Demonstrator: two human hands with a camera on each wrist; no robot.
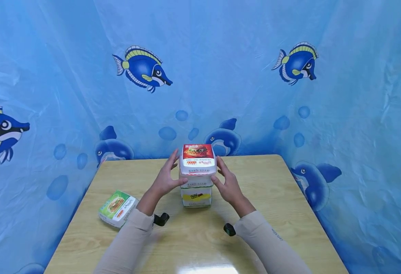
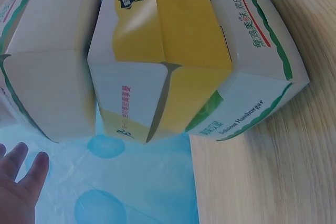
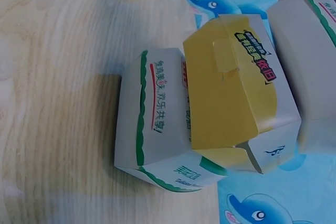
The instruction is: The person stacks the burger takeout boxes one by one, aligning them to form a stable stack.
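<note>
A stack of burger boxes stands in the middle of the table. The top burger box (image 1: 199,163) has a red lid with a burger picture. My left hand (image 1: 165,180) is at its left side, fingers extended and spread, thumb tip at the front corner. On the opposite side, my right hand (image 1: 230,186) has straight fingers along the edge and its thumb at the front corner. Below are a white box with a green wavy edge (image 2: 52,72), a yellow-and-white box (image 3: 223,98) and, lowest, a white-and-green box (image 3: 157,114). The right wrist view hides the right fingers.
A separate burger box with a green lid (image 1: 117,207) lies on the table (image 1: 265,228) at the left, beside my left forearm. Behind the table hangs a blue curtain (image 1: 200,76) printed with fish and dolphins, close to the table's back edge.
</note>
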